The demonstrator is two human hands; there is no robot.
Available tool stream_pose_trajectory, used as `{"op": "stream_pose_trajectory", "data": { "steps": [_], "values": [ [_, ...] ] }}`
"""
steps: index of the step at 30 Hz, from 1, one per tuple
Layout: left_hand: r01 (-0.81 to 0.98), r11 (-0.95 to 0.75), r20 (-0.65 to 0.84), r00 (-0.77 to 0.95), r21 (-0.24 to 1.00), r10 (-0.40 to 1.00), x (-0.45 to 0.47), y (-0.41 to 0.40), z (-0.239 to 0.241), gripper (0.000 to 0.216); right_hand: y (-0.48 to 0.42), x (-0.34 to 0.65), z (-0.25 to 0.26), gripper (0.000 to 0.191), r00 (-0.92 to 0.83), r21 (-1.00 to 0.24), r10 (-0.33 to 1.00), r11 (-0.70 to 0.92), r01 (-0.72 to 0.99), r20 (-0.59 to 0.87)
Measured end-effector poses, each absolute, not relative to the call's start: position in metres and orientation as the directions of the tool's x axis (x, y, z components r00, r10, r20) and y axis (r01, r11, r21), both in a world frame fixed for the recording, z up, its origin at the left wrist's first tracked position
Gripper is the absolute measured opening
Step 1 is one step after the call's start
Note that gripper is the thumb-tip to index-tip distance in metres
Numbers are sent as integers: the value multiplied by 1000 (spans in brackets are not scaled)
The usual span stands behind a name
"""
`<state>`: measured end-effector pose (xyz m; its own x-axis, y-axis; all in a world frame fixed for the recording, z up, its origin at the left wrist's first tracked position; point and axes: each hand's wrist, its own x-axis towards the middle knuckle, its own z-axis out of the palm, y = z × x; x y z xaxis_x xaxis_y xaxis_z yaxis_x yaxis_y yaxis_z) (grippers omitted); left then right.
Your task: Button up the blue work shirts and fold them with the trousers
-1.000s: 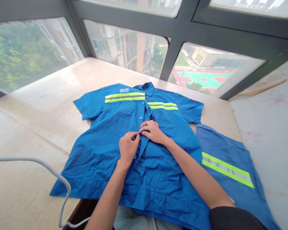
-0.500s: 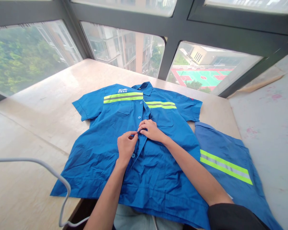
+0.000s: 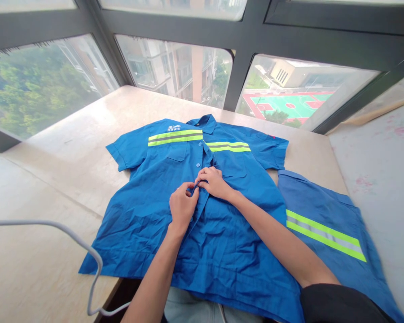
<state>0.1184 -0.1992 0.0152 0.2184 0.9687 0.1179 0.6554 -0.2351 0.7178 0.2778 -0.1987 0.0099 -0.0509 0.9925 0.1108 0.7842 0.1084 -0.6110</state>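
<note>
A blue short-sleeved work shirt [image 3: 148, 215] with yellow-green reflective stripes across the chest lies flat, front up, on a beige stone ledge [image 3: 54, 179]. Both my hands meet at its button placket, mid-chest. My left hand [image 3: 182, 206] pinches the left edge of the placket between thumb and fingers. My right hand [image 3: 213, 181] is closed on the right edge, fingertips touching the left hand's. The button under the fingers is hidden. Two buttons above my hands show on the placket.
A second blue garment [image 3: 323, 224] with a reflective stripe lies to the right, partly under my right forearm. A white cable [image 3: 70, 237] curves over the ledge's front left. Large windows with dark frames [image 3: 242, 67] rise just behind the ledge.
My hands stay at the same spot on the placket, the fingers working closer together. The view shifted slightly.
</note>
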Motion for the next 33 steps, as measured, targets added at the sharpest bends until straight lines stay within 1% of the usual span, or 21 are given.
{"op": "stream_pose_trajectory", "data": {
  "steps": [8,16,20,23,28,31,33],
  "values": [
    [678,-202,86,202,707,976,120,-200,19,19,-200,285,9,15,-126,-613,984,177,770,127],
    [656,-236,120,217,717,969,119,-200,17,16,-199,298,10,20,-249,-631,958,282,723,142],
    [654,-243,127,220,716,967,119,-200,15,17,-199,296,14,19,-240,-592,963,264,762,120],
    [641,-246,131,222,727,966,118,-199,15,17,-199,294,17,17,-225,-589,969,243,771,104],
    [610,-235,117,227,757,967,115,-198,16,15,-199,291,17,15,-126,-653,987,161,740,101],
    [581,-223,106,228,783,968,114,-197,17,15,-200,287,15,11,-56,-698,990,129,704,126],
    [568,-218,102,230,793,968,113,-197,17,14,-202,284,13,11,-17,-705,988,122,698,154]
  ]
}}
